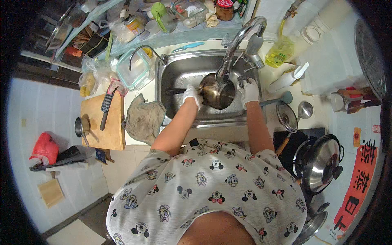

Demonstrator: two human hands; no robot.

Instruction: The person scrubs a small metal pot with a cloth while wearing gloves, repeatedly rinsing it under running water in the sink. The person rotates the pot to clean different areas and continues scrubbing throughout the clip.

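Observation:
My left hand (192, 95), in a white glove, grips the dark handle of a metal saucepan (216, 92) over a stainless steel sink (183, 118). The pan lies tilted below the arched chrome faucet (226, 58), its handle pointing left. To the pan's right, my right hand (249, 90), gloved too, holds a dark scouring pad (243, 82) near the sink's right wall. A smaller curved spout (137, 50) stands at the sink's back left corner.
Left: a grey cloth (144, 118), a wooden cutting board (105, 122) with a knife (107, 105) and small pot (82, 126), a glass container (134, 69). Behind: a blue peeler (188, 46). Right: a yellow soap bottle (279, 53), a spray bottle (284, 80), a glass lid (287, 117), a lidded wok (321, 163).

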